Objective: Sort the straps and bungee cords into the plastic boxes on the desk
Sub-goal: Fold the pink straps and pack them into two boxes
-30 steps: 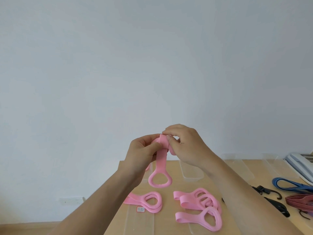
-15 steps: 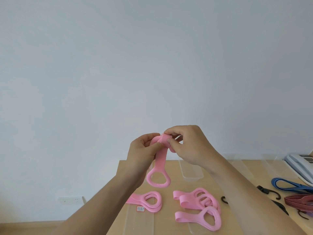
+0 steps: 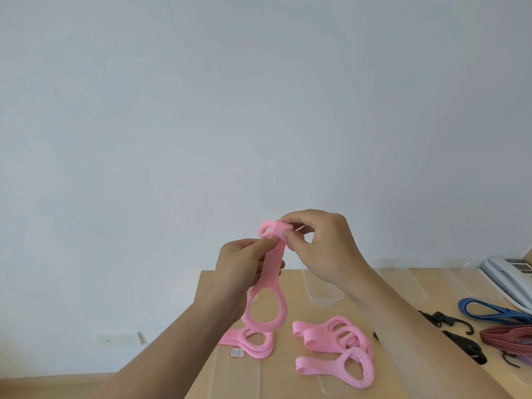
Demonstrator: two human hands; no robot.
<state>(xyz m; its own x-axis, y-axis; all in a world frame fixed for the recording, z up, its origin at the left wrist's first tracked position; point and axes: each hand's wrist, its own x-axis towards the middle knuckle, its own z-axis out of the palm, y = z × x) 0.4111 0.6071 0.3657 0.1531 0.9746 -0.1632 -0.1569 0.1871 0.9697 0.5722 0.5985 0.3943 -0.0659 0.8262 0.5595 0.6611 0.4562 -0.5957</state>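
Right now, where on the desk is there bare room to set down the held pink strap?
Bare desk shows between the left strap pile and the middle strap pile, and behind them up to the clear box. The right side is crowded: black hooks, blue strap, maroon cords.

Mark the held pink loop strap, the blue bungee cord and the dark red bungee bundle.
Pink rubber loop strap (image 3: 273, 266): head view, flat band above its ring.
Blue bungee cord (image 3: 461, 307): head view, left bend.
Dark red bungee cord bundle (image 3: 501, 341): head view, middle strands.

Pink strap (image 3: 267, 289) hangs upright, top folded over.
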